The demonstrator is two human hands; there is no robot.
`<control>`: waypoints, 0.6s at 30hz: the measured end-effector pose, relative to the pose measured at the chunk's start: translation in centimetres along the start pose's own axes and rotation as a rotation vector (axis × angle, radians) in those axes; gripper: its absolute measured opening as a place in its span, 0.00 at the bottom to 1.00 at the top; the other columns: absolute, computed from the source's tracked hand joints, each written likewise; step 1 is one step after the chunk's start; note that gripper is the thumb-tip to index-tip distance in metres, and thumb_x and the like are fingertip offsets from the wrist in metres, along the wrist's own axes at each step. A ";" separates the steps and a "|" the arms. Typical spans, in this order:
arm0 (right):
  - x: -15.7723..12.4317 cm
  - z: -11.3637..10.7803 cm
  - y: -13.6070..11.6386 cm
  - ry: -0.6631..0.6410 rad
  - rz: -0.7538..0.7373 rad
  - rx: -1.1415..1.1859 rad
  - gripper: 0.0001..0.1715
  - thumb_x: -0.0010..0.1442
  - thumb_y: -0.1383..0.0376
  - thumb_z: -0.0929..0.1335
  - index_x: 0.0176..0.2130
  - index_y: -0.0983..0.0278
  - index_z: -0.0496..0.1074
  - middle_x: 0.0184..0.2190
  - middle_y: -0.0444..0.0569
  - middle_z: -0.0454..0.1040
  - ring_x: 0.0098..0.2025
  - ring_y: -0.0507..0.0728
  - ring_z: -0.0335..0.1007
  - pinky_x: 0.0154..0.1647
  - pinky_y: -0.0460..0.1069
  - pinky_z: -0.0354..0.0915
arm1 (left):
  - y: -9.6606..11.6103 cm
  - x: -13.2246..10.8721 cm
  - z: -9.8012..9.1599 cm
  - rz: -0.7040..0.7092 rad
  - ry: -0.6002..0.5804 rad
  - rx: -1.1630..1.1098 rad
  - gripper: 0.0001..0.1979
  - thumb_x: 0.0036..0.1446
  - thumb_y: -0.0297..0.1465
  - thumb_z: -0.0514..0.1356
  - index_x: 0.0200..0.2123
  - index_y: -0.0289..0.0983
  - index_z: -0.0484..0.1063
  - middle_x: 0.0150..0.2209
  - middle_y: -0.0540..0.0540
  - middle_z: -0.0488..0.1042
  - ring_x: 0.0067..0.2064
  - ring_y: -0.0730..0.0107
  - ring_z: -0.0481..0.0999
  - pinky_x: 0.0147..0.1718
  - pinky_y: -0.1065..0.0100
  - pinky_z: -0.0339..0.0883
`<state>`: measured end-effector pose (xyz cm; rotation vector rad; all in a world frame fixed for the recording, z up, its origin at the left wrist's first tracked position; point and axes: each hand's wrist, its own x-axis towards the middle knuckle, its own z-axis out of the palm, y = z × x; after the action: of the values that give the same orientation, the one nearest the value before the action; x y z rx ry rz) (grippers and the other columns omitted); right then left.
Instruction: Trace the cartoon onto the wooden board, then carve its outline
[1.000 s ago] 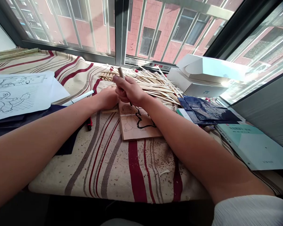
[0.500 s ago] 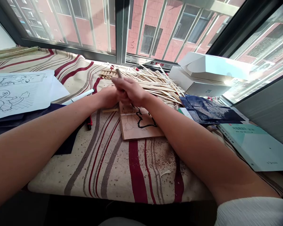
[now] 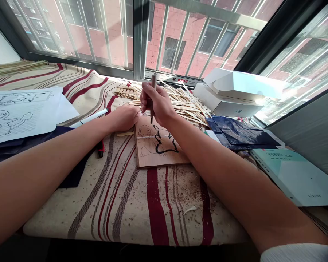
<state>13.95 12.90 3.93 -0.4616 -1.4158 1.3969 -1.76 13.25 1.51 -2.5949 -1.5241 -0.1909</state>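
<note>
In the middle of the head view, a light wooden board (image 3: 153, 160) lies on the striped cloth. A thin-lined cartoon lizard is drawn on its left half, and a thick black outline shows beside it. My right hand (image 3: 161, 103) is closed round a slim brown-handled tool (image 3: 153, 80), held nearly upright. Its dark tip points down, just above the top of the drawings; contact with the wood cannot be made out. My left hand (image 3: 127, 115) is closed at the board's upper left corner, gripping it there, fingertips partly hidden.
Thin wooden strips (image 3: 186, 102) are heaped behind the hands. A white box (image 3: 229, 105), dark blue sheets (image 3: 235, 131) and a pale green book (image 3: 295, 174) lie to the right. Printed drawings (image 3: 16, 112), a white pen (image 3: 90, 118) and a red-black pen (image 3: 101, 149) lie left. Crumbs dot the cloth (image 3: 136, 214).
My right hand has lifted away from my left and moved slightly right, the tool turning more upright. More of the lizard drawing is uncovered. The whole view has shifted a little.
</note>
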 end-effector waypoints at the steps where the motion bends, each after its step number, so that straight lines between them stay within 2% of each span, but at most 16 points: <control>1: 0.0 -0.1 0.1 -0.008 -0.001 -0.010 0.28 0.70 0.47 0.73 0.29 0.59 0.62 0.21 0.37 0.64 0.21 0.47 0.60 0.22 0.45 0.61 | 0.3 -0.1 -0.2 -0.007 -0.007 0.020 0.19 0.68 0.29 0.48 0.46 0.31 0.80 0.47 0.30 0.83 0.52 0.45 0.83 0.54 0.52 0.74; 6: -0.2 -0.3 0.2 -0.038 0.074 -0.065 0.23 0.71 0.47 0.73 0.35 0.59 0.64 0.19 0.34 0.61 0.16 0.45 0.45 0.14 0.45 0.42 | 1.1 -0.8 -1.0 -0.058 -0.019 0.081 0.22 0.67 0.29 0.48 0.47 0.28 0.80 0.48 0.26 0.83 0.54 0.39 0.83 0.53 0.49 0.74; 8: 0.0 0.0 -0.1 -0.046 0.069 -0.073 0.23 0.71 0.49 0.73 0.36 0.58 0.63 0.19 0.33 0.60 0.17 0.46 0.45 0.15 0.45 0.42 | 1.3 -1.0 -1.2 -0.097 -0.032 0.092 0.23 0.68 0.32 0.48 0.49 0.28 0.81 0.48 0.26 0.84 0.52 0.36 0.84 0.50 0.47 0.75; 11: 0.3 0.5 -0.7 -0.056 0.054 -0.061 0.28 0.70 0.50 0.75 0.33 0.57 0.57 0.20 0.32 0.56 0.18 0.45 0.44 0.16 0.44 0.44 | 1.7 -1.2 -1.5 -0.157 -0.054 0.100 0.25 0.68 0.36 0.49 0.52 0.29 0.81 0.46 0.27 0.85 0.50 0.34 0.85 0.46 0.46 0.76; 14: 0.5 0.8 -1.1 -0.030 0.050 -0.053 0.31 0.70 0.47 0.74 0.32 0.56 0.52 0.21 0.32 0.51 0.20 0.46 0.41 0.17 0.43 0.43 | 2.1 -1.2 -1.7 -0.178 -0.062 0.102 0.26 0.69 0.38 0.48 0.52 0.31 0.81 0.48 0.30 0.85 0.51 0.37 0.85 0.48 0.47 0.77; 18: 0.7 1.1 -0.9 0.031 0.058 -0.052 0.30 0.72 0.46 0.71 0.33 0.56 0.52 0.22 0.33 0.50 0.20 0.46 0.41 0.17 0.43 0.43 | 2.3 -1.3 -1.8 -0.182 -0.070 0.109 0.26 0.70 0.38 0.47 0.53 0.32 0.81 0.49 0.30 0.85 0.53 0.37 0.85 0.50 0.48 0.76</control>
<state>13.16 12.70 5.22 -0.5596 -1.4263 1.3958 -0.41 10.74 2.91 -2.4045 -1.7430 -0.0328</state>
